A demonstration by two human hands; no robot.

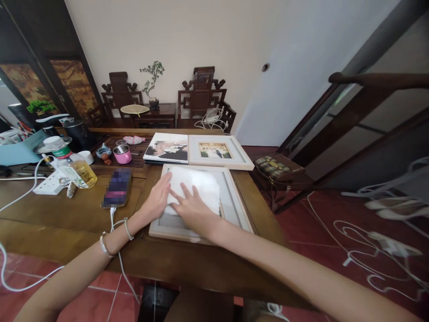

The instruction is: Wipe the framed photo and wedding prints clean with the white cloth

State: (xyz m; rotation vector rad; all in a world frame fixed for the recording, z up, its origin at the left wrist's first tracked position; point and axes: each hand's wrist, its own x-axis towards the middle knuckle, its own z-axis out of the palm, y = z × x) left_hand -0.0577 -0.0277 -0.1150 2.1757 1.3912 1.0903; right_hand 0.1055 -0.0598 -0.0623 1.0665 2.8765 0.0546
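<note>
A picture frame (244, 210) with a light border lies flat near the front edge of the wooden table. Over its middle is spread a white cloth (204, 183), which hides most of the picture. My left hand (157, 197) rests at the cloth's left edge, fingers stretched forward. On the cloth, my right hand (192, 208) lies palm down with its fingers spread. Behind this frame, a second framed photo (219, 151) and a white-edged picture panel (166, 147) lie side by side.
To the left on the table (67, 223) are a charging phone (117, 188), a bottle of yellow liquid (72, 163), a white power strip (50, 182) and a pink cup (122, 155). A plaid bag (272, 166) sits on a chair at the right. Cables (368, 264) trail over the red floor.
</note>
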